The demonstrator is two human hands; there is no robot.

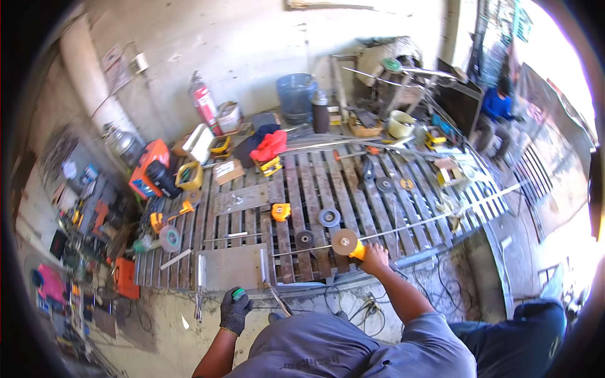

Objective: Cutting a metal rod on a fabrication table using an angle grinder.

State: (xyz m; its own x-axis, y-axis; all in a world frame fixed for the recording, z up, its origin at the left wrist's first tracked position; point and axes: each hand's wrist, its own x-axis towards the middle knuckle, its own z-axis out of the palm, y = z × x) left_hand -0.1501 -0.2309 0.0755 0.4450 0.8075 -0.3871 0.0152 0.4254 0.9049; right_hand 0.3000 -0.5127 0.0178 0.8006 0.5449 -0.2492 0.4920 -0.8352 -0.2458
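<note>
My left hand [236, 312], in a dark work glove, is closed round a small object with a green round top [238, 293], whose kind I cannot make out. It hangs just off the near edge of the slatted metal bench. Further right, my bare right hand [376, 258] grips what looks like a yellow angle grinder [358, 251] at the bench edge. Its round brown disc [344, 242] faces up and hides part of a long thin metal bar [428, 222]. A flat metal plate [230, 269] with upright side strips lies at the near edge, ahead of my left hand.
Loose discs [329, 218] and an orange-yellow tape measure [281, 212] lie on the slatted bench [372, 217]. Boxes, a red cloth [269, 145] and a fire extinguisher [205, 104] stand along the back. Cables [368, 309] trail on the floor. Another person [496, 113] sits at far right.
</note>
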